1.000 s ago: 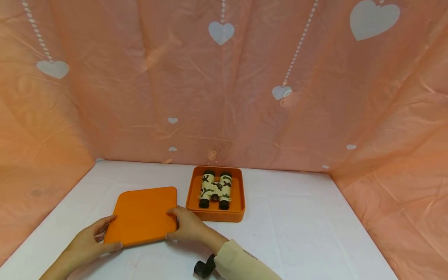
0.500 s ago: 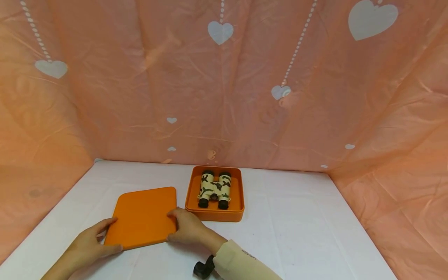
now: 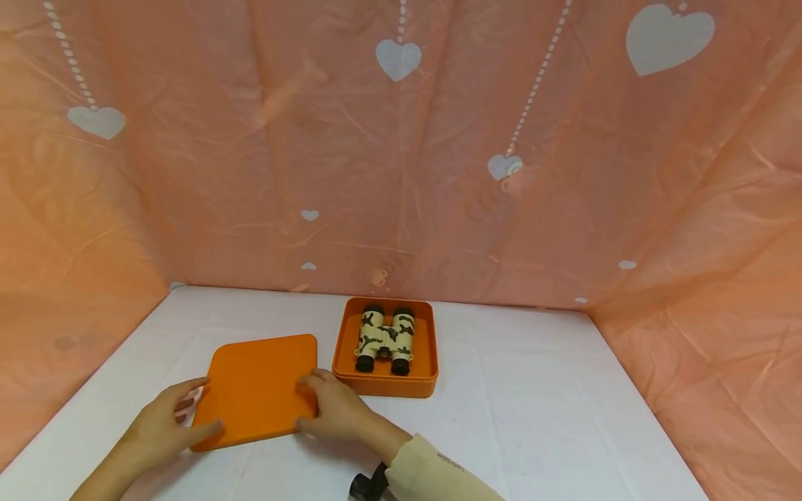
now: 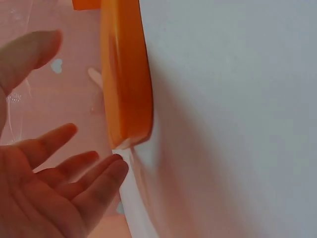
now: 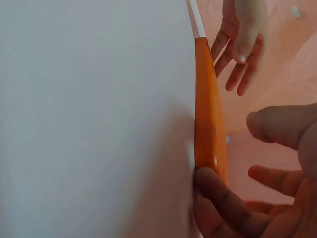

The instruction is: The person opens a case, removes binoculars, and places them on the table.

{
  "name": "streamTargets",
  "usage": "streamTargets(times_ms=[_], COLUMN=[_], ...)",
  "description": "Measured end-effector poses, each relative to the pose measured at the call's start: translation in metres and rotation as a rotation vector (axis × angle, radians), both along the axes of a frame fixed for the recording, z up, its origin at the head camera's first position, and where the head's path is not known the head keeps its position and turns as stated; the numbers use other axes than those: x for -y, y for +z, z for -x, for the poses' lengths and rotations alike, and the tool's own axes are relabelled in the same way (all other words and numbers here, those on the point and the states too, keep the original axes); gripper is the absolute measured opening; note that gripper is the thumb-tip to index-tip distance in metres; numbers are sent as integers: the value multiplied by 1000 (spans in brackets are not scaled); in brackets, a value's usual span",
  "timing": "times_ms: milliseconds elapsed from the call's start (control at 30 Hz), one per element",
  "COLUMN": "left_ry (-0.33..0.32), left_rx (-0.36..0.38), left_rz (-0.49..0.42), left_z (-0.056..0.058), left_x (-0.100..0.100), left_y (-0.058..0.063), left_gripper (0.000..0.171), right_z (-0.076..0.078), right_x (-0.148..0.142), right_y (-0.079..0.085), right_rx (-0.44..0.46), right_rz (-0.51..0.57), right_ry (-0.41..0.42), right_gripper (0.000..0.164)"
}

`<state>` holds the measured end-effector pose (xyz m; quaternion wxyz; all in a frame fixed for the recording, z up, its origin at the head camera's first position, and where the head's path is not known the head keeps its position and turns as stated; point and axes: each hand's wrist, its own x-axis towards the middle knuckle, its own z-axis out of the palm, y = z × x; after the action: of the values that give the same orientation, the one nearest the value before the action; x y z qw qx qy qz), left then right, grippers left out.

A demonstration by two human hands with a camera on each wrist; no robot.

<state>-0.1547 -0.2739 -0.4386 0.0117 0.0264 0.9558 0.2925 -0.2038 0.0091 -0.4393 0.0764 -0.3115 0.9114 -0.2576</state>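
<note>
An orange square lid (image 3: 260, 390) lies flat on the table left of an orange box (image 3: 385, 387). Inside that box rests a pair of camouflage binoculars (image 3: 385, 341). My left hand (image 3: 159, 426) is at the lid's left side, its thumb and fingers spread and, in the left wrist view, apart from the lid's edge (image 4: 129, 84). At the opposite side is my right hand (image 3: 335, 407). In the right wrist view its thumb stands away from the lid (image 5: 208, 109), while a finger appears to touch or nearly touch the edge.
The white tablecloth (image 3: 532, 410) covers the table. A pink curtain (image 3: 438, 139) with hearts encloses the back and sides. A black device (image 3: 370, 483) sits at my right wrist, beside the beige sleeve (image 3: 432, 473).
Both hands have loosened from the lid; the left thumb and fingers have lifted off its edge. The lid's near left corner is now more exposed. Box and binoculars stay put.
</note>
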Motion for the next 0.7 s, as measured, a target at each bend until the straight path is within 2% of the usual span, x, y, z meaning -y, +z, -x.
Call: streamTargets(times_ms=[100,233,333,500,700], left_ry=[12,18,12,-12,-40], left_rx=[-47,-107,-156,-229,-204], left_rz=[-36,-97,-139,-166,-194], left_z=[-2,-1,2,7,13], left_x=[-3,-10,-17,-29,-45], left_y=[3,7,9,12,12], left_gripper=[81,72,68,62,65], right_z=[-2,-5,-7,-9,-6], right_x=[-6,-17,-27,-45,-66], right_y=[3,9,13,25,39], right_rx=[-14,90,131,88,-49], right_rz=[62,236,317,324,216], right_ry=[47,59,42,-11,-65], right_gripper=[51,45,41,36,33])
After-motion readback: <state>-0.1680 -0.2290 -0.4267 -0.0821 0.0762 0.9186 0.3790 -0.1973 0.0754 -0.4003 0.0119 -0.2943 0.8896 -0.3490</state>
